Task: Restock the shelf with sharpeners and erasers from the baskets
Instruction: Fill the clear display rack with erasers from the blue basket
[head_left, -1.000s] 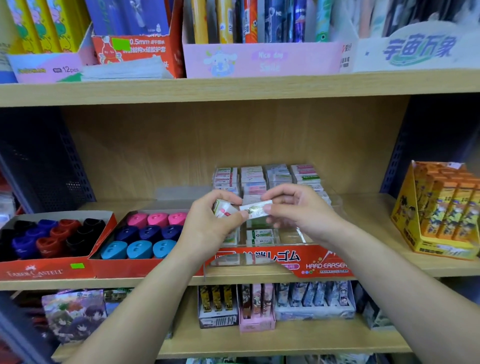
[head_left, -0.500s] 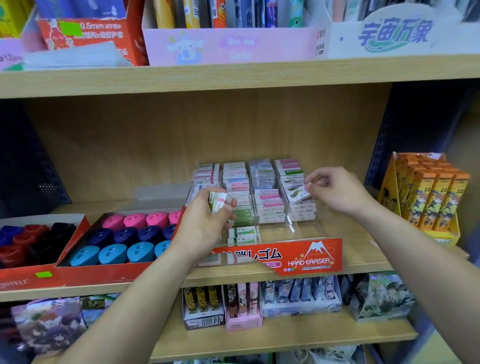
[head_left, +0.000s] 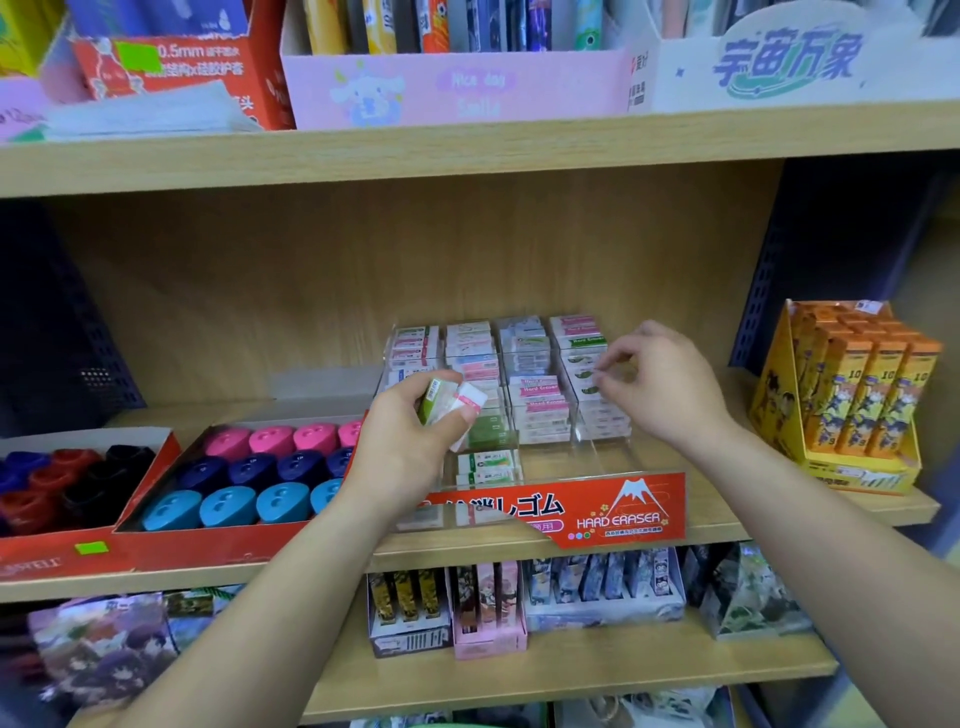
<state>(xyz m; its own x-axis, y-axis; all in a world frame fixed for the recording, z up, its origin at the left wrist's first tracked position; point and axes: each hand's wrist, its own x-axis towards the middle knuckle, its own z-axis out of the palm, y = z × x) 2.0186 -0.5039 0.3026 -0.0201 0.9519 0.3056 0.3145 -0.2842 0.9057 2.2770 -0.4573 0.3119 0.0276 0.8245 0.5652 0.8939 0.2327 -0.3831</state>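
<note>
A clear eraser display (head_left: 641, 506) with a red "HARD ERASER" front stands on the middle shelf, its columns stacked with sleeved erasers (head_left: 537, 400). My left hand (head_left: 405, 447) hovers over the display's left side and grips a few erasers (head_left: 449, 402), one green-sleeved, one pink and white. My right hand (head_left: 662, 384) reaches into the rightmost column, where thumb and forefinger pinch the edge of a green-labelled eraser (head_left: 584, 375) lying on top of the stack. A red box of pink, navy and blue sharpeners (head_left: 260, 480) sits left of the display.
A second red box of dark sharpeners (head_left: 62, 483) stands at the far left. An orange display carton (head_left: 852, 400) occupies the shelf's right end. Stationery boxes (head_left: 457, 88) fill the shelf above, small card packs (head_left: 488, 603) the one below. No baskets are in view.
My right hand took one eraser from my left hand, carried it right and set it onto the rightmost column. My left hand stayed over the display's left side with its erasers.
</note>
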